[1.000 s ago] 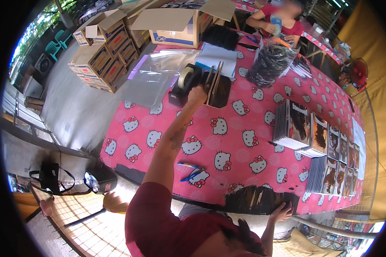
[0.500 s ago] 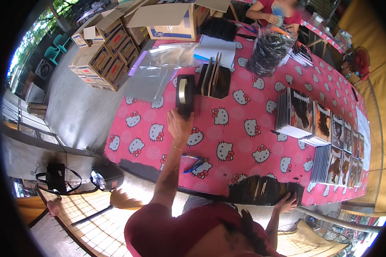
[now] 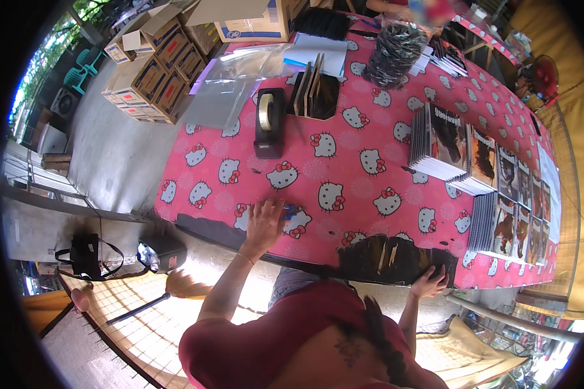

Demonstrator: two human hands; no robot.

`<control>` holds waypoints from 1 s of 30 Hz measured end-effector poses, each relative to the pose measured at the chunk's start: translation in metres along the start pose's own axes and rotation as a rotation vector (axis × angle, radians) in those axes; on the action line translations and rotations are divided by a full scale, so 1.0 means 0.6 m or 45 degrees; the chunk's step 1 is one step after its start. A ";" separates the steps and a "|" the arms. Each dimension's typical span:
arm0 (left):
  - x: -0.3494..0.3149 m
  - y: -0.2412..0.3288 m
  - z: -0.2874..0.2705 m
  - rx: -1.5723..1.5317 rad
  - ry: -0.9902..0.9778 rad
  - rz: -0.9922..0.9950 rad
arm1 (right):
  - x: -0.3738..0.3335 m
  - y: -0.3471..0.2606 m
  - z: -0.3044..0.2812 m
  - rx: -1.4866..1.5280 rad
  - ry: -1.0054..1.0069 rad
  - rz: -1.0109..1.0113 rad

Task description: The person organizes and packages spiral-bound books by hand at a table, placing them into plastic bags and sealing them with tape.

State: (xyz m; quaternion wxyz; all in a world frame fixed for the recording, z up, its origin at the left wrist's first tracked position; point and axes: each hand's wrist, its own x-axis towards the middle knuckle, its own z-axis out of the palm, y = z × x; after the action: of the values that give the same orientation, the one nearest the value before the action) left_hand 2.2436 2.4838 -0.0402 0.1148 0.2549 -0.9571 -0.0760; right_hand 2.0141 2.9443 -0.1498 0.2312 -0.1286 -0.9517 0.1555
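Observation:
My left hand [image 3: 265, 223] is low over the near part of the pink tabletop, palm down and fingers extended. Its fingertips partly cover a slim blue tool [image 3: 292, 211], whose exact kind I cannot make out. My right hand [image 3: 430, 282] rests on the table's near edge, beside a worn black patch [image 3: 392, 259], its fingers laid out and holding nothing. Beyond my left hand stands a black tape dispenser [image 3: 269, 139] with a roll of tape in it, untouched by either hand.
Dark upright boards [image 3: 310, 91] stand behind the dispenser, near clear plastic sheets [image 3: 224, 91]. Stacked magazines [image 3: 438, 142] fill the right side. Beyond are a black plastic-wrapped bundle [image 3: 394, 55] and another person's arm [image 3: 388, 6]. Cardboard boxes [image 3: 146, 87] stand at far left.
My left hand has left the tape dispenser and come back toward me onto the blue tool. The right hand stays at the table edge. The whole view has shifted slightly.

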 end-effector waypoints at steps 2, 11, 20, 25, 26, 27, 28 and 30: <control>0.032 0.007 -0.002 -0.267 0.036 -0.071 | 0.000 -0.009 0.004 -0.001 0.002 0.030; 0.506 0.014 -0.057 -0.673 0.433 -0.748 | 0.007 -0.013 -0.016 -0.014 -0.028 -0.038; 0.472 0.022 -0.013 -0.589 0.633 -0.330 | -0.001 -0.002 -0.016 0.022 -0.056 0.005; 0.201 0.008 -0.001 -0.438 0.924 -0.342 | 0.001 -0.004 -0.019 0.004 -0.133 0.042; 0.171 -0.009 -0.002 -0.470 0.902 -0.503 | 0.003 -0.006 -0.014 -0.024 -0.083 -0.004; 0.164 -0.025 0.003 -0.520 0.838 -0.561 | 0.003 -0.009 -0.008 -0.055 -0.032 -0.048; 0.152 -0.050 0.012 -0.548 0.778 -0.632 | -0.004 -0.060 -0.033 -0.065 -0.021 -0.171; 0.142 -0.101 0.045 -0.545 0.630 -0.684 | -0.012 -0.165 -0.064 0.180 -0.074 -0.464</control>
State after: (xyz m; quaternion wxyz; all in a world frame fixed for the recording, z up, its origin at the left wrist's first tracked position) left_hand 2.1934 2.3911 -0.0629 0.3676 0.4762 -0.7629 -0.2369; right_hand 2.0218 2.8603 -0.0848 0.2364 0.0670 -0.9523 0.1810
